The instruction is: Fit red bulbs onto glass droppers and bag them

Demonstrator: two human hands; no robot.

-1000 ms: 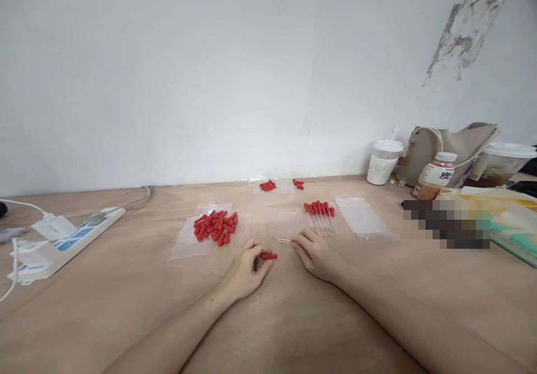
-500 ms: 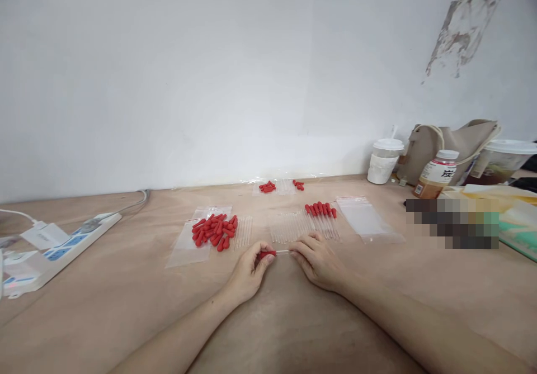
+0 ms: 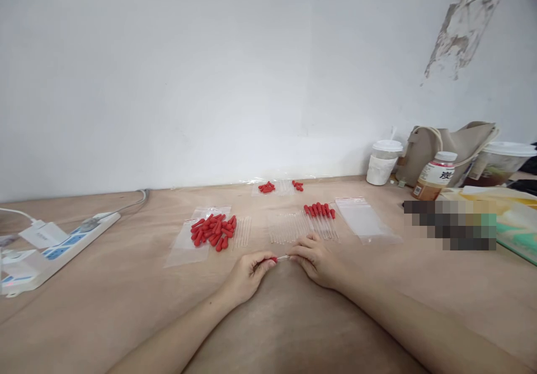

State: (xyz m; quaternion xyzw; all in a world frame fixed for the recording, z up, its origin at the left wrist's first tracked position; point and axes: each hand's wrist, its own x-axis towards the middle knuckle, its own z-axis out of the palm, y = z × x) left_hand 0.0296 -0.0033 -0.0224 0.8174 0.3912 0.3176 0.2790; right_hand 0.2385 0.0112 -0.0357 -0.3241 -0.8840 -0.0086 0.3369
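My left hand (image 3: 247, 276) is closed in a pinch round a red rubber bulb (image 3: 274, 260), and only the bulb's open end shows. A thin glass dropper tube (image 3: 284, 257) runs from that end to my right hand (image 3: 316, 262), whose fingers are closed on it. How deep the tube sits in the bulb is too small to tell. Beyond my right hand lie several droppers with red bulbs (image 3: 321, 212) beside a row of bare glass tubes (image 3: 289, 227). Past my left hand, a pile of loose red bulbs (image 3: 213, 230) rests partly on a clear plastic bag (image 3: 184, 251).
More glass tubes (image 3: 242, 231) lie right of the pile. A flat clear bag (image 3: 364, 223) is at the right. Small bagged bulbs (image 3: 267, 187) lie by the wall. A power strip (image 3: 71, 245) sits left; a cup (image 3: 381, 164), bottle (image 3: 434, 177) and handbag (image 3: 457, 142) stand right.
The fingers of my left hand now cover more of the red bulb. The tube and bulb have tilted slightly and sit a little lower. My right hand has barely moved.
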